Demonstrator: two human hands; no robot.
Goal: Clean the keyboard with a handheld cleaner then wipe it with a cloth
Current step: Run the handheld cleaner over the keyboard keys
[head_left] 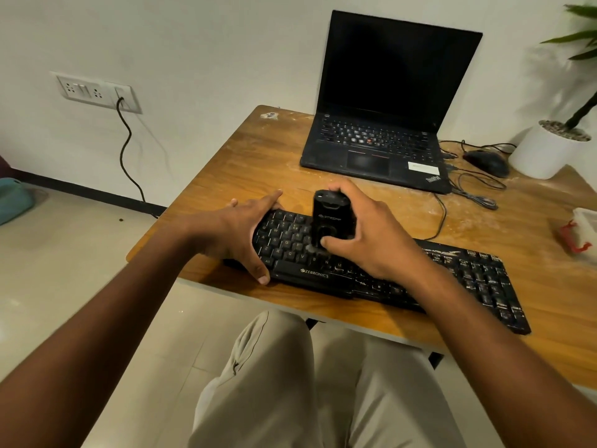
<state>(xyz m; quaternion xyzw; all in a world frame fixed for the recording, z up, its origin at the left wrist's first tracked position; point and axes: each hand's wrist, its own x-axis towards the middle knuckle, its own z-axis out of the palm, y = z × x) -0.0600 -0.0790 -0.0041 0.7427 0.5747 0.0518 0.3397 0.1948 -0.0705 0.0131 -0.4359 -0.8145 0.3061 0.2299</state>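
Head view: black keyboard (403,279) lies along the near edge of the wooden table (245,163), white dust on its right half. Right hand (365,234) grasps the black handheld cleaner (331,218), upright on the keys left of middle. Left hand (245,234) lies flat, fingers straight, pressing the keyboard's left end. Laptop (387,108) at far edge, mouse (487,161) and white pot (549,147) toward far right corner.

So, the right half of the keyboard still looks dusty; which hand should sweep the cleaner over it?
The right hand. It already grips the handheld cleaner upright on the keyboard, beside the dusty keys. The left hand rests on the left end, steadying it.
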